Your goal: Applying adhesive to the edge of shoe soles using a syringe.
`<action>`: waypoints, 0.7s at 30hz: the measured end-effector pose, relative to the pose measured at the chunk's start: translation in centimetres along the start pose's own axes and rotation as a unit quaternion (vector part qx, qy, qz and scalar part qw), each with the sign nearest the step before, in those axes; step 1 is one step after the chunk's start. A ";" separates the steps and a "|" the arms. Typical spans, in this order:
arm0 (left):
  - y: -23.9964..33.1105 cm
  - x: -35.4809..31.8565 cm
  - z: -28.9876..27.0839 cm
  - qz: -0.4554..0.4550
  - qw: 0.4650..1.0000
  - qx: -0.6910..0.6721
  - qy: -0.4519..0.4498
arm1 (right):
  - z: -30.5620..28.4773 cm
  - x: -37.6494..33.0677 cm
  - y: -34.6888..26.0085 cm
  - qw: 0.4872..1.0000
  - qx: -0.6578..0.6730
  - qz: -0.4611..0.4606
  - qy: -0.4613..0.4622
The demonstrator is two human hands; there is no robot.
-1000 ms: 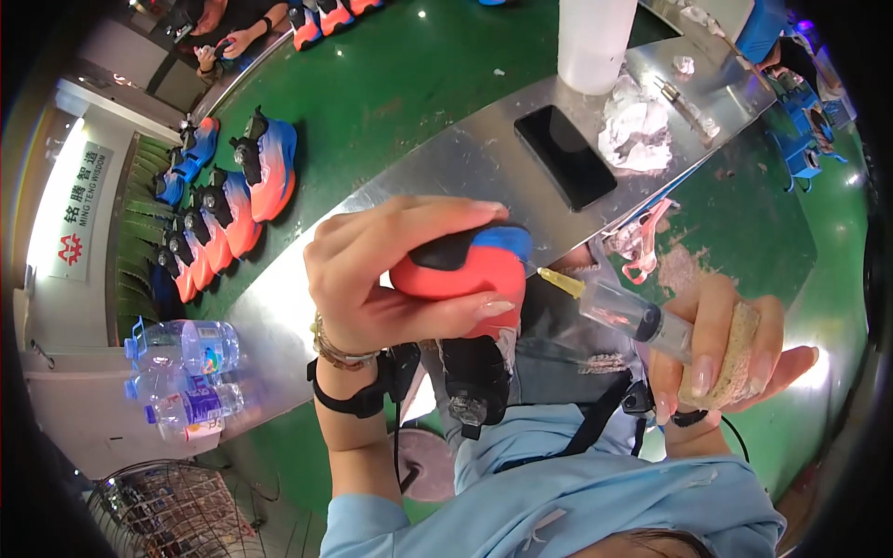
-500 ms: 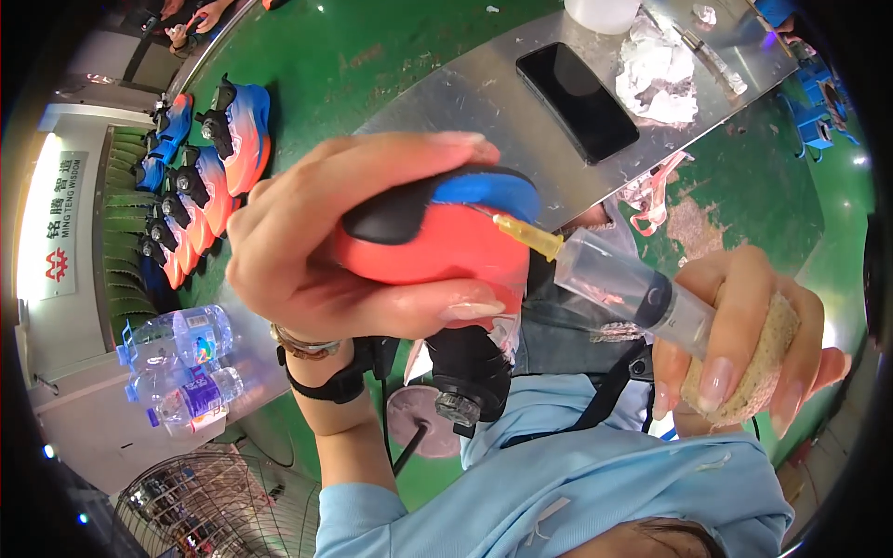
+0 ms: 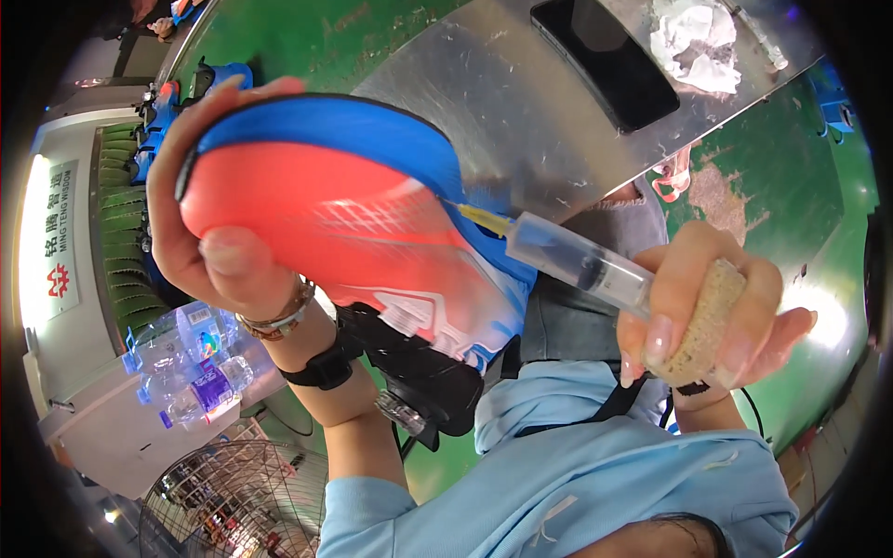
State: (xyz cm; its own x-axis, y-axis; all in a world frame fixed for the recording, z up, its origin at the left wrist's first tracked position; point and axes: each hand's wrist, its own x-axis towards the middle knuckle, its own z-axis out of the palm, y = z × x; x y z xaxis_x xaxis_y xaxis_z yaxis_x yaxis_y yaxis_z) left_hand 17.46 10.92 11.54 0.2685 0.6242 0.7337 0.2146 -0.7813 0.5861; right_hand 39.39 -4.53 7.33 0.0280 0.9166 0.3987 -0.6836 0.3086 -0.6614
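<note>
A sports shoe [image 3: 307, 195] with a coral upper, blue sole and black collar lies sideways in my left hand [image 3: 228, 270], which grips it round the toe, thumb on the upper and fingers over the sole. My right hand [image 3: 712, 288] is closed round a clear plastic syringe [image 3: 567, 256] with a yellow needle hub. The needle end meets the seam where upper and sole join, along the shoe's middle; whether its tip is inside the seam cannot be made out. A beige spongy block [image 3: 698, 325] is tucked under the same right fingers.
A black phone [image 3: 609, 60] and crumpled white tissue [image 3: 696, 45] lie on the metal table [image 3: 502, 102] ahead. Plastic bottles [image 3: 200, 372] stand at left, above a wire-guarded fan [image 3: 233, 502]. Further shoes [image 3: 158, 121] sit at far left, partly hidden. Another person's hand shows at top left.
The shoe has turned from toe-on to side-on and come nearer, my left hand shifting left with it. The needle has gone from the toe seam to the side seam; my right hand moved slightly left.
</note>
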 end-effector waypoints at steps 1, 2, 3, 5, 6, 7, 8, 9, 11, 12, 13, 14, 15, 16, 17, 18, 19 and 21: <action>-0.4 0.0 -0.2 -0.005 1.000 0.011 0.004 | 0.1 -0.2 0.5 1.000 -0.005 0.000 0.017; -0.8 -0.1 -0.4 -0.016 1.000 0.026 0.009 | 0.2 -0.4 0.9 0.999 -0.004 0.004 0.031; -1.2 -0.2 -0.5 -0.026 0.999 0.021 0.017 | 0.5 -0.6 1.7 0.998 0.005 -0.007 0.067; -2.0 -0.4 -0.9 -0.061 0.997 0.008 0.038 | 0.6 -1.1 2.3 0.996 0.002 0.008 0.090; -2.4 -0.5 -1.1 -0.055 0.998 0.017 0.040 | 0.6 -1.4 2.5 0.995 0.004 0.008 0.100; -2.9 -0.5 -1.3 -0.057 0.997 0.017 0.043 | 0.5 -1.6 2.6 0.995 0.005 0.015 0.101; -3.2 -0.6 -1.6 -0.058 0.997 0.017 0.048 | 0.4 -1.8 2.6 0.995 0.002 0.023 0.100; -3.5 -0.6 -1.9 -0.076 0.995 -0.024 0.057 | 0.3 -2.0 2.5 0.995 -0.002 0.031 0.098; -4.0 -0.7 -2.4 -0.082 0.994 -0.026 0.064 | 0.1 -2.3 2.4 0.995 -0.018 0.045 0.092; -4.2 -0.8 -2.6 -0.083 0.994 -0.022 0.069 | -0.1 -2.4 2.3 0.995 -0.026 0.050 0.088; -4.4 -0.8 -2.7 -0.085 0.994 -0.015 0.072 | -0.2 -2.5 2.3 0.995 -0.033 0.050 0.083; -4.6 -0.8 -2.9 -0.088 0.993 -0.009 0.075 | -0.3 -2.7 2.3 0.994 -0.041 0.053 0.082; -4.8 -0.9 -2.9 -0.091 0.993 -0.003 0.076 | -0.4 -2.9 2.2 0.994 -0.050 0.057 0.080; -5.0 -1.0 -3.0 -0.092 0.993 0.006 0.078 | -0.5 -3.1 2.2 0.993 -0.059 0.064 0.082; -5.3 -1.0 -3.1 -0.095 0.992 0.013 0.080 | -0.6 -3.3 2.0 0.991 -0.068 0.074 0.084; -5.6 -1.1 -3.1 -0.098 0.992 0.021 0.082 | -0.7 -3.5 1.9 0.990 -0.077 0.084 0.086; -5.9 -1.3 -3.2 -0.101 0.991 0.027 0.082 | -0.8 -3.7 1.7 0.988 -0.086 0.098 0.089; -6.8 -1.5 -3.4 -0.109 0.990 0.041 0.082 | -1.0 -4.1 1.5 0.984 -0.103 0.110 0.092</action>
State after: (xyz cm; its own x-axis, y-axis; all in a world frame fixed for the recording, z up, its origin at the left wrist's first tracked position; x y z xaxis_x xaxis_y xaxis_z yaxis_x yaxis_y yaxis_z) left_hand 12.44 15.31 7.62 0.0519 0.7648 0.6422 0.3282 -0.6204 0.7123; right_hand 39.01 -7.55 4.08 0.0398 0.9917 0.1226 -0.5264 0.1251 -0.8410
